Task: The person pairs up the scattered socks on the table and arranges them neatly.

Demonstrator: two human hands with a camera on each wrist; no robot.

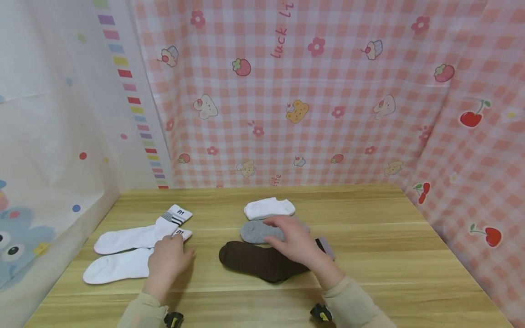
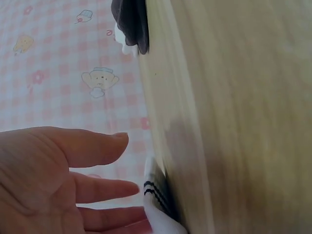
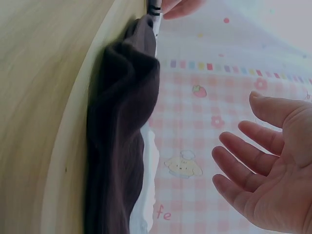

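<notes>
Two white crew socks with black stripes lie side by side at the left, the far sock [image 1: 125,239] and the near sock [image 1: 116,266]. My left hand [image 1: 170,257] is over the near sock's ankle, its fingers extended close to the striped cuff [image 2: 155,192]. My right hand [image 1: 293,239] hovers above a grey sock [image 1: 252,231] and a dark brown sock [image 1: 250,259], its fingers spread and holding nothing. In the right wrist view, a gap shows between this hand [image 3: 273,165] and the brown sock [image 3: 119,126].
Beyond the grey sock lies a white ankle sock [image 1: 268,208]. A lilac and black cuff [image 1: 326,248] shows past my right wrist. The wooden table [image 1: 389,255] meets a pink checked cloth [image 1: 340,136] at the back and right, and a white cloth [image 1: 53,136] at the left.
</notes>
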